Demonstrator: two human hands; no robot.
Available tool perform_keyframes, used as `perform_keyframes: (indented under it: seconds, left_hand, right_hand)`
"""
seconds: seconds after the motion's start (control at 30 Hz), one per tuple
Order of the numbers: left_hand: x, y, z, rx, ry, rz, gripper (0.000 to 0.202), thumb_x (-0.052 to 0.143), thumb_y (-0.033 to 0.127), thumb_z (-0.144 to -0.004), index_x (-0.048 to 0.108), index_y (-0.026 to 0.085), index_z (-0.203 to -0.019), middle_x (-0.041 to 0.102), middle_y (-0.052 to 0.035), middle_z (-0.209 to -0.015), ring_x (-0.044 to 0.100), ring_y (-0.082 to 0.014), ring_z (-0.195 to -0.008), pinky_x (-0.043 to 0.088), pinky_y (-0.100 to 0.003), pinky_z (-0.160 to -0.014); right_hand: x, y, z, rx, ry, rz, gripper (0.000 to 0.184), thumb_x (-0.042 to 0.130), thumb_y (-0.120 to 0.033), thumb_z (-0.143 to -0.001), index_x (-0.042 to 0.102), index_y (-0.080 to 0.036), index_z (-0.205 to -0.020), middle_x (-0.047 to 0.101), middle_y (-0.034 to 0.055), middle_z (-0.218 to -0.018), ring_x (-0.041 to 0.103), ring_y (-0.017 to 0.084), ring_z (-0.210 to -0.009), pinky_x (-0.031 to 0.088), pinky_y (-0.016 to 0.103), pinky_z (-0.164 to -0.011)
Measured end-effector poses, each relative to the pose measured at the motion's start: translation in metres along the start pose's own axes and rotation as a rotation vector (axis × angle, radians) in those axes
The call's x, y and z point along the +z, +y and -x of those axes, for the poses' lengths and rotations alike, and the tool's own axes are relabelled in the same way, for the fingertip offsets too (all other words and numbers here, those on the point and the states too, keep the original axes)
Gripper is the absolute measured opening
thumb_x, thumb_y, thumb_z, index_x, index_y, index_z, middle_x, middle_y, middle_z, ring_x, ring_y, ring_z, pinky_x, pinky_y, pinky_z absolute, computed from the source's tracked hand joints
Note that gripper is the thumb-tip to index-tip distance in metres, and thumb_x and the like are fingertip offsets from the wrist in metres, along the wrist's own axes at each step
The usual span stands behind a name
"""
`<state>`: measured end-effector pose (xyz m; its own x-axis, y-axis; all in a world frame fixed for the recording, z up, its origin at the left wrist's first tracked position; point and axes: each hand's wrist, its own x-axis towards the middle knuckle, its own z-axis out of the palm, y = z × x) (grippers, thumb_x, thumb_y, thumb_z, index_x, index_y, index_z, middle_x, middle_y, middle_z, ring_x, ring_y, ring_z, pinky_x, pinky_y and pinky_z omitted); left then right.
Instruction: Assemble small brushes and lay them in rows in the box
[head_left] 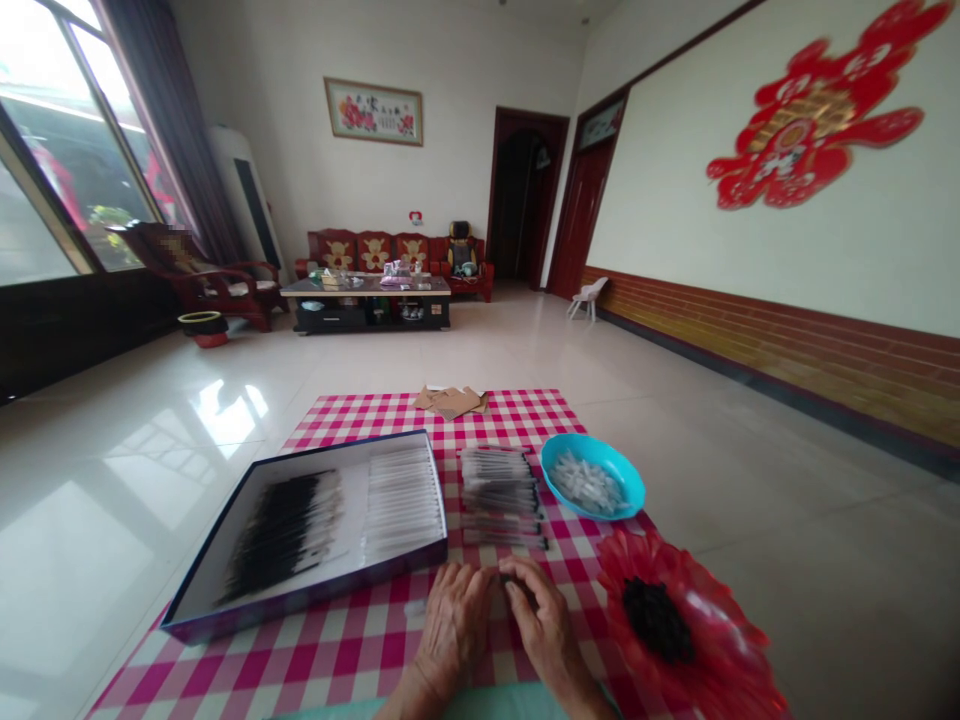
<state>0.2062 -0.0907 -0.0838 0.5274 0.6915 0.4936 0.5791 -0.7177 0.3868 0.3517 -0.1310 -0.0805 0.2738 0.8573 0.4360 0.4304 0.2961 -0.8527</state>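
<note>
My left hand and my right hand meet over the pink-and-white checked tablecloth, fingertips closed together around a small dark piece. Left of my hands lies an open blue-rimmed box holding rows of black-tipped bristles and clear thin tubes. Just beyond my fingers is a stack of thin tubes with dark ends. A blue bowl of small white pieces stands further right. Beside my right hand, a red flower-shaped dish carries a heap of dark material.
Flattened brown cardboard pieces lie at the far edge of the cloth. The table stands on a glossy tiled floor. A low table and a red sofa stand far off by the back wall.
</note>
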Motion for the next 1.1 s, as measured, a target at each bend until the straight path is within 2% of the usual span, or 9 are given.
perform_keyframes:
  seconds: [0.17,0.27,0.47,0.57,0.67,0.8,0.9,1.0,1.1]
  left_hand:
    - [0.0,0.0,-0.002,-0.001,0.0,0.0,0.022,0.04,0.014,-0.088,0.058,0.024,-0.097,0.058,-0.0023,-0.076,0.052,-0.0186,-0.073,0.039,-0.032,-0.069]
    - [0.0,0.001,-0.003,0.008,0.023,-0.003,0.021,0.04,0.014,-0.088,0.058,0.024,-0.095,0.058,-0.0023,-0.074,0.052,-0.0182,-0.072,0.038,-0.031,-0.068]
    - [0.003,-0.003,-0.002,0.032,0.069,-0.029,0.021,0.037,0.014,-0.089,0.057,0.021,-0.085,0.057,-0.0024,-0.072,0.051,-0.0172,-0.069,0.038,-0.031,-0.068]
    - [0.005,-0.005,-0.001,0.048,0.08,-0.046,0.02,0.037,0.014,-0.09,0.056,0.021,-0.087,0.057,-0.0022,-0.072,0.051,-0.0176,-0.069,0.038,-0.032,-0.07]
    - [0.006,-0.005,0.0,0.037,0.068,-0.06,0.019,0.039,0.014,-0.089,0.057,0.022,-0.088,0.057,-0.0021,-0.073,0.051,-0.0182,-0.07,0.038,-0.032,-0.07]
    - [0.003,-0.003,-0.001,0.032,0.054,-0.065,0.02,0.039,0.014,-0.089,0.057,0.022,-0.087,0.057,-0.0025,-0.075,0.052,-0.0184,-0.072,0.039,-0.032,-0.071]
    - [0.001,0.0,-0.002,0.036,0.066,-0.056,0.019,0.04,0.014,-0.089,0.058,0.021,-0.089,0.057,-0.0026,-0.074,0.052,-0.018,-0.072,0.04,-0.033,-0.073]
    - [-0.001,0.002,-0.002,0.035,0.081,-0.052,0.019,0.041,0.014,-0.089,0.058,0.021,-0.091,0.057,-0.0026,-0.075,0.053,-0.0179,-0.072,0.041,-0.032,-0.071]
    - [-0.001,0.003,-0.003,0.048,0.095,-0.04,0.02,0.04,0.014,-0.089,0.058,0.021,-0.094,0.058,-0.0029,-0.075,0.054,-0.0182,-0.071,0.043,-0.032,-0.07]
  right_hand:
    - [-0.001,0.001,-0.001,0.047,-0.021,-0.017,0.017,0.055,-0.029,-0.082,0.069,-0.02,-0.09,0.072,0.0069,-0.087,0.068,0.022,-0.082,0.056,0.03,-0.074]
    - [-0.001,0.0,0.001,0.075,0.023,-0.003,0.018,0.056,-0.03,-0.081,0.068,-0.02,-0.089,0.073,0.0065,-0.083,0.069,0.022,-0.077,0.057,0.029,-0.071]
    - [-0.014,-0.027,-0.006,0.061,0.096,0.044,0.018,0.055,-0.028,-0.081,0.066,-0.019,-0.092,0.072,0.0062,-0.083,0.068,0.02,-0.072,0.056,0.026,-0.065]
    - [-0.043,-0.042,-0.015,0.044,0.157,0.144,0.02,0.055,-0.028,-0.08,0.065,-0.018,-0.094,0.072,0.0067,-0.085,0.069,0.021,-0.075,0.055,0.027,-0.067]
    - [-0.088,-0.039,-0.018,0.056,0.213,0.357,0.022,0.052,-0.033,-0.081,0.064,-0.021,-0.095,0.072,0.007,-0.088,0.068,0.022,-0.079,0.055,0.031,-0.07]
    - [-0.149,-0.008,-0.007,0.048,0.259,0.704,0.024,0.049,-0.036,-0.078,0.067,-0.022,-0.086,0.071,0.0084,-0.088,0.067,0.026,-0.083,0.053,0.036,-0.074]
    - [-0.173,0.014,0.005,0.047,0.228,0.851,0.025,0.048,-0.036,-0.075,0.068,-0.022,-0.082,0.07,0.0096,-0.085,0.066,0.026,-0.079,0.054,0.038,-0.071]
    - [-0.17,0.013,0.01,0.001,0.257,0.875,0.029,0.049,-0.037,-0.075,0.067,-0.02,-0.088,0.069,0.0116,-0.088,0.066,0.026,-0.076,0.055,0.038,-0.067]
    - [-0.144,-0.012,0.009,-0.083,0.285,0.769,0.027,0.049,-0.036,-0.081,0.066,-0.019,-0.094,0.068,0.0111,-0.093,0.067,0.024,-0.079,0.056,0.035,-0.068]
